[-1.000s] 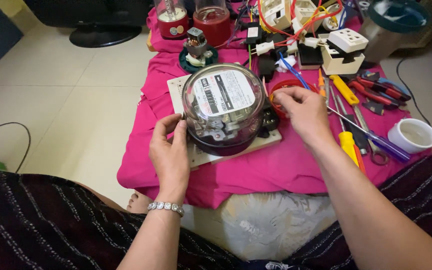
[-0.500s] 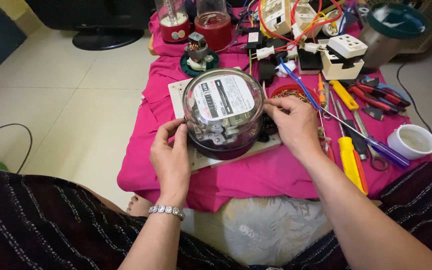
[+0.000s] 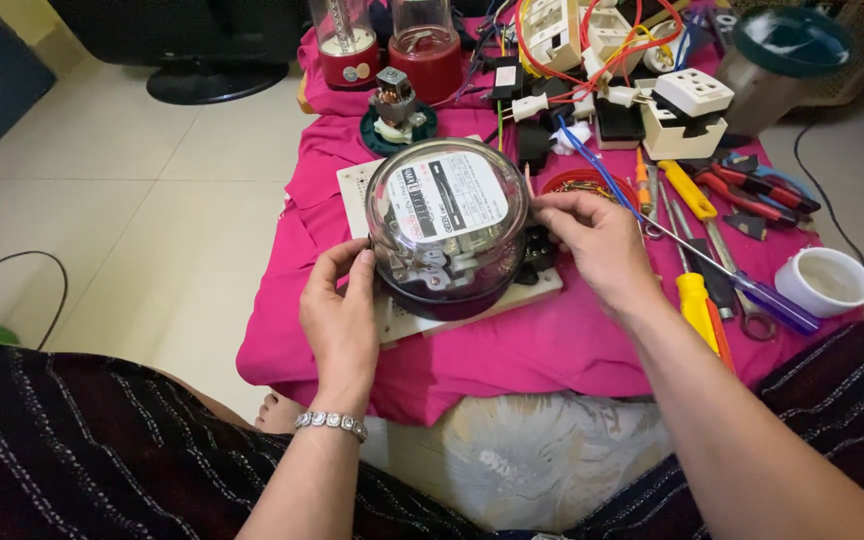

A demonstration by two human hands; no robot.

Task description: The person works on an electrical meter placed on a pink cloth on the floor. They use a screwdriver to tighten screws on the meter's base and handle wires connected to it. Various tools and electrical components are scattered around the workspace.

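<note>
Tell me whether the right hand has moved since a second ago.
Yes. The right hand has come in leftward, away from the yellow-handled screwdriver, and its fingers now touch the right edge of the glass-domed meter.

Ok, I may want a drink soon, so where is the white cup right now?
In the head view the white cup stands at the right edge of the pink cloth, just right of the blue-handled screwdriver and beyond the right hand.

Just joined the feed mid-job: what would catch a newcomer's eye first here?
The round electric meter with its clear glass dome, sitting on a pale board at the middle of the pink cloth, with the left hand and right hand cupping its sides. To its right lies a jumble of screwdrivers and pliers.
</note>
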